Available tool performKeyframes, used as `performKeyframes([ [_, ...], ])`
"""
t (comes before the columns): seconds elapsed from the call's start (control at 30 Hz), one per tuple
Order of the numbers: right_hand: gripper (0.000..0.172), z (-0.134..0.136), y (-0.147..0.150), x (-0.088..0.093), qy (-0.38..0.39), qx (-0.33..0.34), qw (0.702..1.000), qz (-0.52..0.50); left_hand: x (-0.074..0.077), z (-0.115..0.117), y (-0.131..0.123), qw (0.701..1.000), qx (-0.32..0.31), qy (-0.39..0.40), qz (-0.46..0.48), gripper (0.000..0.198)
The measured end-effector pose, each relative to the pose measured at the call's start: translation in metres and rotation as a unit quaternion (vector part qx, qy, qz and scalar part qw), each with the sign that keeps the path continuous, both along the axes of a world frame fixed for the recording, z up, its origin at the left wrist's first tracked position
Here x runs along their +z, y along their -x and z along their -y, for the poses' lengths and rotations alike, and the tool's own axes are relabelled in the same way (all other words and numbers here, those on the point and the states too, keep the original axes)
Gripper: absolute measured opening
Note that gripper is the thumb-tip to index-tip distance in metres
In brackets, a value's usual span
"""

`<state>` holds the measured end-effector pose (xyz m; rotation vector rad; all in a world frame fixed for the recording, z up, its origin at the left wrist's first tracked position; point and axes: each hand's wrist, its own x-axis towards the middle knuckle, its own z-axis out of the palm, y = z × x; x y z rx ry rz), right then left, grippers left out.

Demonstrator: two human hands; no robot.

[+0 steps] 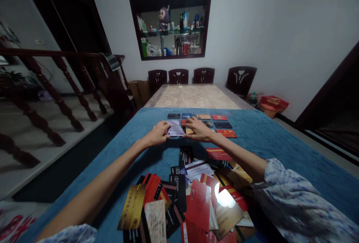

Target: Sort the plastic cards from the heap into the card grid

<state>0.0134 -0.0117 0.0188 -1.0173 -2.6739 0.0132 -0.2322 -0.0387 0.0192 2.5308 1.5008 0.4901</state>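
A white card with dark print is held between my two hands, just above the near left end of the laid-out cards. My left hand grips its left edge, the fingers curled. At its right edge, my right hand has thumb and fingers bent around it, covering parts of the cards behind. Several cards lie in rows beyond and to the right, including a black card, an orange card and red cards. Closer to me spreads a loose, overlapping heap of cards, with a gold card and a red card on top.
A blue cloth covers the near part of the long table; its far part is bare stone-patterned top. Dark chairs stand at the far end. A wooden railing runs along the left, and a red container sits right of the table.
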Motion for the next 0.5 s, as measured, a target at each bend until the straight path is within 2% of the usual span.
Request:
performKeyframes([
  [0.27,0.043,-0.027,0.011,0.003,-0.001,-0.02,0.999,0.025,0.009,-0.028,0.001,0.999,0.021,-0.003,-0.05,0.042],
  [0.5,0.041,-0.043,0.021,0.005,0.022,-0.055,0.997,0.048,0.006,-0.053,0.004,0.994,0.042,-0.007,-0.096,0.044],
])
